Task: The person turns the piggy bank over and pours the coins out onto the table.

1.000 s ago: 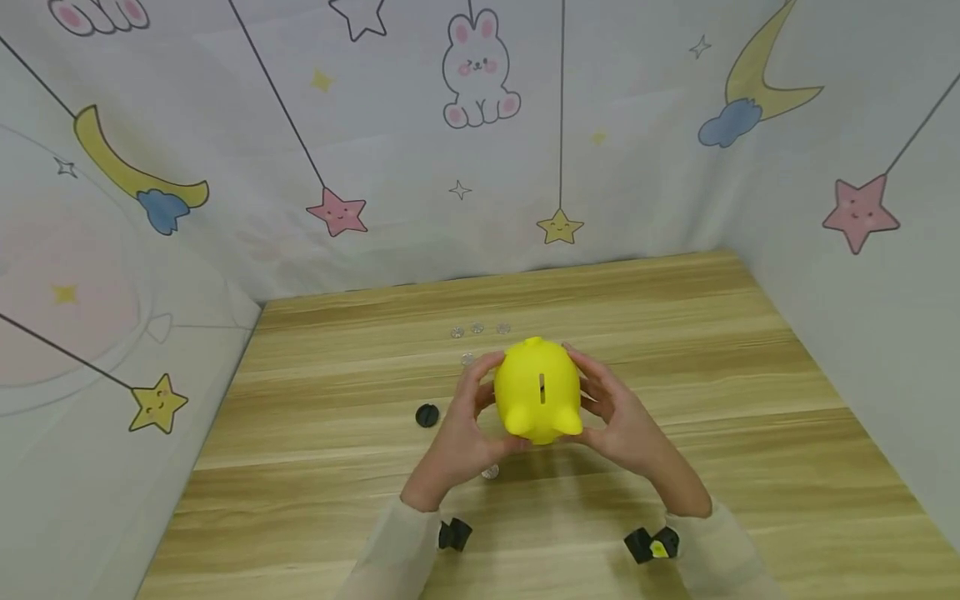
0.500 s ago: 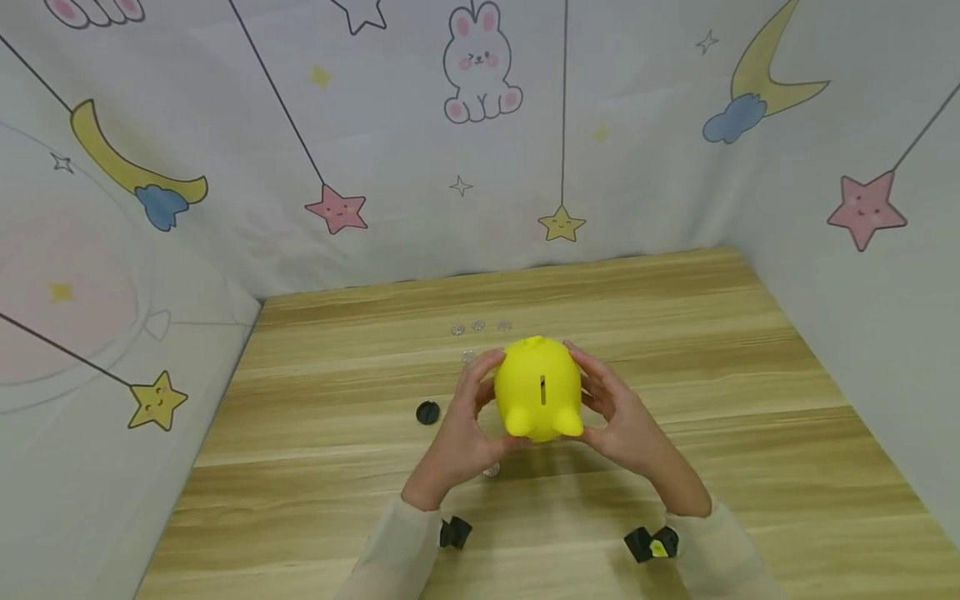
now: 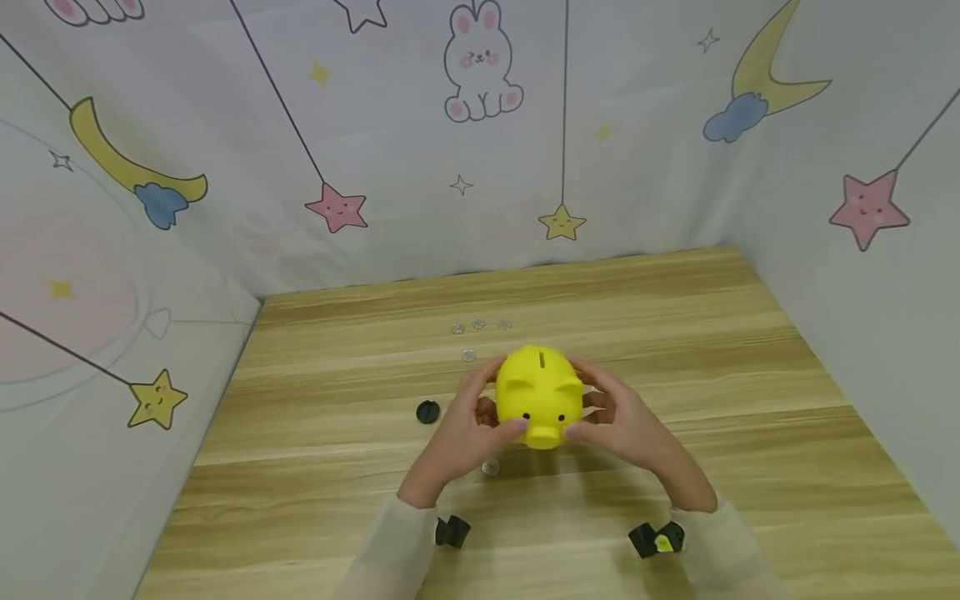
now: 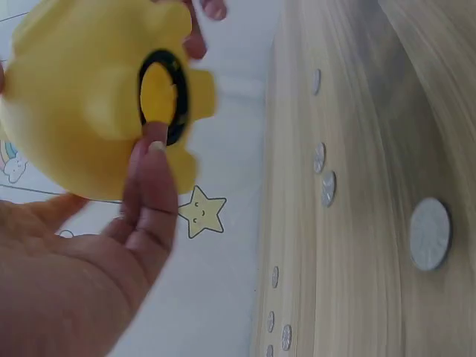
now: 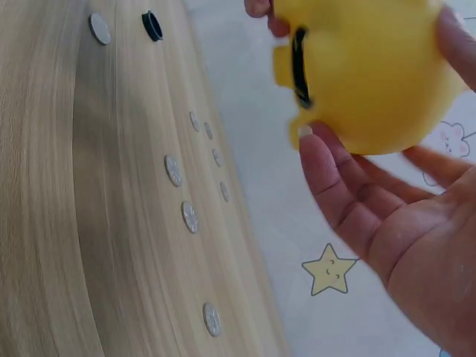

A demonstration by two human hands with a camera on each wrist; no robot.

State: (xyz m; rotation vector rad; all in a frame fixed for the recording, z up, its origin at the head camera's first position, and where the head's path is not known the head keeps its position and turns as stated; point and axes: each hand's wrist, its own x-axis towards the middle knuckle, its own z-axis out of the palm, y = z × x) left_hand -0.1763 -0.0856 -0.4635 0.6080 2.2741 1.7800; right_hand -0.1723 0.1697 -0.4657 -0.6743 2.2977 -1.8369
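A round yellow piggy bank (image 3: 540,396) is held up between both hands in the head view, its coin slot on top and its face toward the person. My left hand (image 3: 468,425) grips its left side, thumb beside the snout. On the other side my right hand (image 3: 622,421) grips it the same way. In the left wrist view a black-rimmed round hole (image 4: 165,97) shows in the belly, with a left fingertip at its edge. The right wrist view shows the piggy bank (image 5: 372,74) clear of the table, fingers of the right hand (image 5: 401,230) under it.
Left of the hands lies a black round plug (image 3: 427,412) on the wooden table (image 3: 315,467). Several silver coins (image 3: 477,323) lie behind the piggy bank, and one coin (image 3: 491,468) lies near the left wrist. More coins (image 5: 190,217) show in the right wrist view. Printed cloth walls surround the table.
The piggy bank has tipped in the hands: its slot has swung away from the person, and its eyes and snout have come into view. Both hands have kept their grip.
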